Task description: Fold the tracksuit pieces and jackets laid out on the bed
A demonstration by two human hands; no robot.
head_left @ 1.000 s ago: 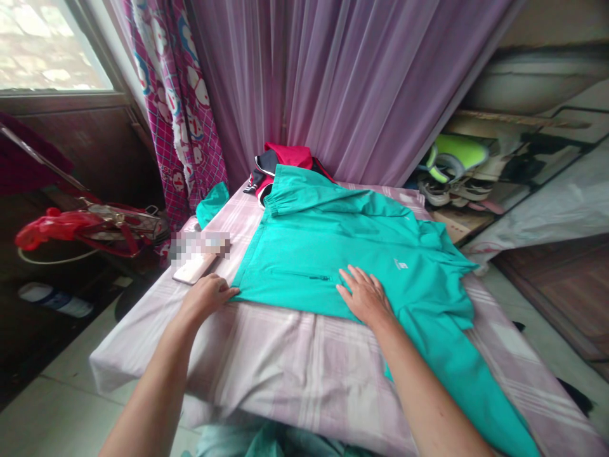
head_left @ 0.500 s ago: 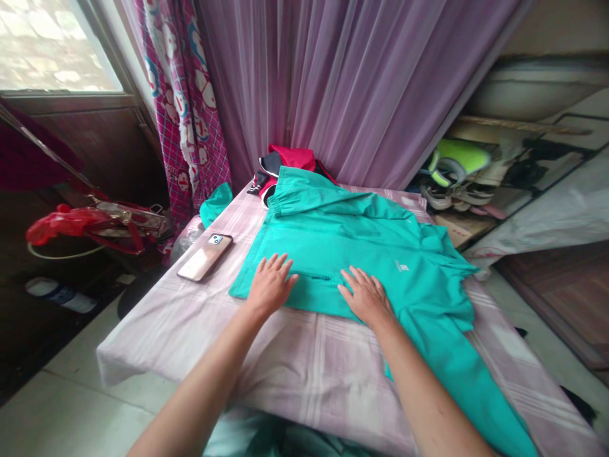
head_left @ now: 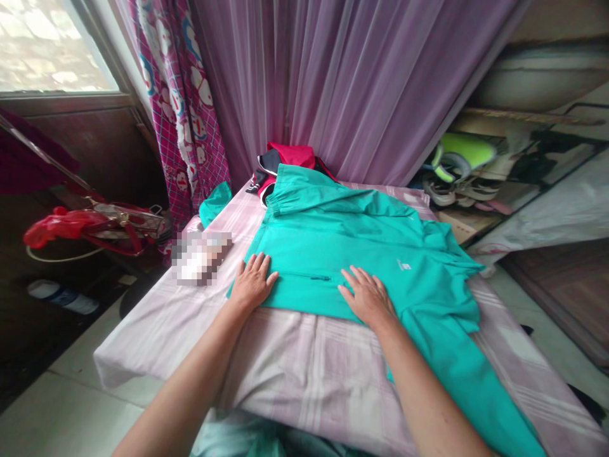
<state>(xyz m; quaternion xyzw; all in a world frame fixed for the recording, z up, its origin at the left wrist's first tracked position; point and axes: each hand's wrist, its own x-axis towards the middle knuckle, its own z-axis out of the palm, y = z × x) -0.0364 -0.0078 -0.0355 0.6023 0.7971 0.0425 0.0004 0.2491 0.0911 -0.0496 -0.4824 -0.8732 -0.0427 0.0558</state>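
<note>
A teal jacket (head_left: 333,247) lies spread on its side across the table, its hem toward the left and one sleeve hanging toward me at the lower right. The other sleeve is laid across the far side. My left hand (head_left: 250,284) rests flat near the hem, fingers apart, left of the zipped pocket (head_left: 321,278). On the pocket's right side my right hand (head_left: 365,293) lies flat on the fabric, its fingers stretched out. Neither hand grips the cloth. A small white logo (head_left: 405,266) shows on the jacket.
A pink checked tablecloth (head_left: 157,336) covers the table. A pixelated phone (head_left: 200,257) lies at its left. Red and navy clothing (head_left: 290,154) sits behind the jacket, against a purple curtain (head_left: 333,82). Shoes (head_left: 442,190) stand on a rack at right; a red bag (head_left: 66,225) is at left.
My left hand has slid left along the jacket toward the hem, still flat. My right hand stays in place. The view has shifted slightly.
</note>
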